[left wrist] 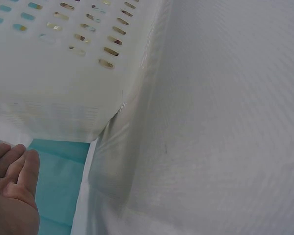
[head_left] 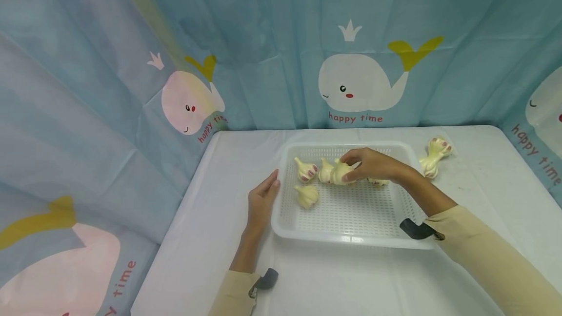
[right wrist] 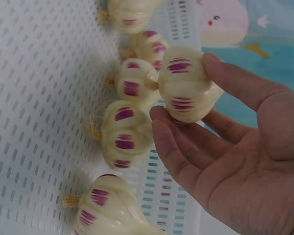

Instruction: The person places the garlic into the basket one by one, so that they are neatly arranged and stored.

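One patterned blue curtain [head_left: 268, 28], printed with white whales, standing from 8 o'clock round past 12 at the table's edges. Clock positions are read from the basket's centre, head view, listed left to right.

Item: white-covered table [head_left: 210, 194], bearing all below.

Item: left hand [head_left: 262, 204], at 9 o'clock, outside the basket and just beside its left wall; fingers extended and relaxed, gripping nothing. Beige sleeve [head_left: 230, 291] with dark wrist fitting [head_left: 266, 279].

Item: white perforated basket [head_left: 351, 240], rectangular, shallow, set upright.

Contents: purple-streaked garlic bulb [head_left: 306, 170] at 10 o'clock; pale garlic bulb [head_left: 307, 197] at 9; second pale bulb [head_left: 325, 171] at 11, next to the held one.

Item: held garlic bulb [head_left: 339, 172], near 12 o'clock, within the basket's outline; purple streaks show in the right wrist view.

Item: right hand [head_left: 369, 164], reaching in from 3 o'clock; thumb and fingers curled round the held garlic bulb.

Item: partly covered bulb [head_left: 378, 182] at 2 o'clock, beneath the right hand; how many lie there is hard to say from above.

Item: two loose garlic bulbs [head_left: 431, 167], end to end on the table, outside at 2 o'clock.
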